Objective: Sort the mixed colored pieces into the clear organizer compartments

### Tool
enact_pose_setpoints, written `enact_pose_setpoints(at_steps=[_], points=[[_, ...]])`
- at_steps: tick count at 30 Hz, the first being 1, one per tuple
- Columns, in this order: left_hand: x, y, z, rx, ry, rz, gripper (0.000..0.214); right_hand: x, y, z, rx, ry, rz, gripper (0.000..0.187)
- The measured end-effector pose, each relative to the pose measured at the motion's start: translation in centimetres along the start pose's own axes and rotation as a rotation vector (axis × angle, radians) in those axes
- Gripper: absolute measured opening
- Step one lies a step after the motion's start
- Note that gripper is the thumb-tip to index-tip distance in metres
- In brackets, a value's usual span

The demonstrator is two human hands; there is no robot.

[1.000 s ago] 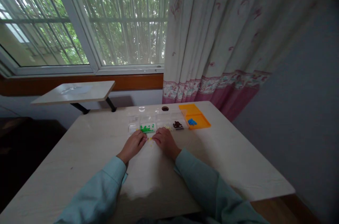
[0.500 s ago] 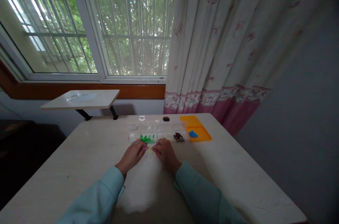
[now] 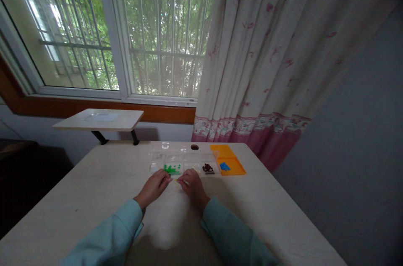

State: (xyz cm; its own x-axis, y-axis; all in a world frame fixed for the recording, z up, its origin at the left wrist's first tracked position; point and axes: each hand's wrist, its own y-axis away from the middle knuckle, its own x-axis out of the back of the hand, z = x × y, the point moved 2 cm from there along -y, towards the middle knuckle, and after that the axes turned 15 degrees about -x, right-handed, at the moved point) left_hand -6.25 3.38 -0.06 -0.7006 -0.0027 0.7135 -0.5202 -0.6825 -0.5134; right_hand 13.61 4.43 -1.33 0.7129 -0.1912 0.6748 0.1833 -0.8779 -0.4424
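Observation:
My left hand (image 3: pixel 155 187) and my right hand (image 3: pixel 191 183) rest on the pale table (image 3: pixel 94 190), fingertips nearly meeting over a few small yellow pieces (image 3: pixel 174 182). Both hands have their fingers curled and pressed together; what they pinch is too small to name. Just beyond them lies a clear compartment box (image 3: pixel 157 158) with green pieces (image 3: pixel 171 169) and dark brown pieces (image 3: pixel 207 168). An orange lid or tray (image 3: pixel 233 168) to the right holds blue pieces (image 3: pixel 224 166).
A round cable hole (image 3: pixel 194 147) sits at the table's far edge. A small side table (image 3: pixel 99 120) stands behind on the left, under the barred window (image 3: pixel 151 31). A flowered curtain (image 3: pixel 267 69) hangs at the back right.
The camera has tilted up and swung slightly, so the table sits lower in view. My hands stay together near the yellow pieces with little movement.

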Motion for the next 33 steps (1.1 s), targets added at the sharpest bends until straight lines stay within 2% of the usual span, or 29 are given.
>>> enact_pose_setpoints(at_steps=[6, 14, 22, 29, 33], points=[[0.1, -0.1, -0.2, 0.009, -0.005, 0.059, 0.022, -0.1, -0.1, 0.1, -0.007, -0.002, 0.018, 0.006], [1.2, 0.4, -1.3, 0.126, -0.154, 0.246, 0.02, 0.8, 0.0, -0.4, -0.078, -0.022, -0.034, 0.006], [2.3, 0.7, -1.7, 0.323, -0.508, 0.21, 0.019, 0.7, 0.1, 0.0, -0.076, -0.069, -0.052, 0.007], [2.3, 0.8, -1.7, 0.295, -0.517, 0.199, 0.024, 0.4, 0.1, 0.1, -0.067, -0.057, -0.043, 0.009], [2.6, 0.7, -1.2, 0.332, -0.578, 0.3, 0.024, 0.4, 0.1, 0.1, -0.075, -0.065, -0.038, 0.01]])
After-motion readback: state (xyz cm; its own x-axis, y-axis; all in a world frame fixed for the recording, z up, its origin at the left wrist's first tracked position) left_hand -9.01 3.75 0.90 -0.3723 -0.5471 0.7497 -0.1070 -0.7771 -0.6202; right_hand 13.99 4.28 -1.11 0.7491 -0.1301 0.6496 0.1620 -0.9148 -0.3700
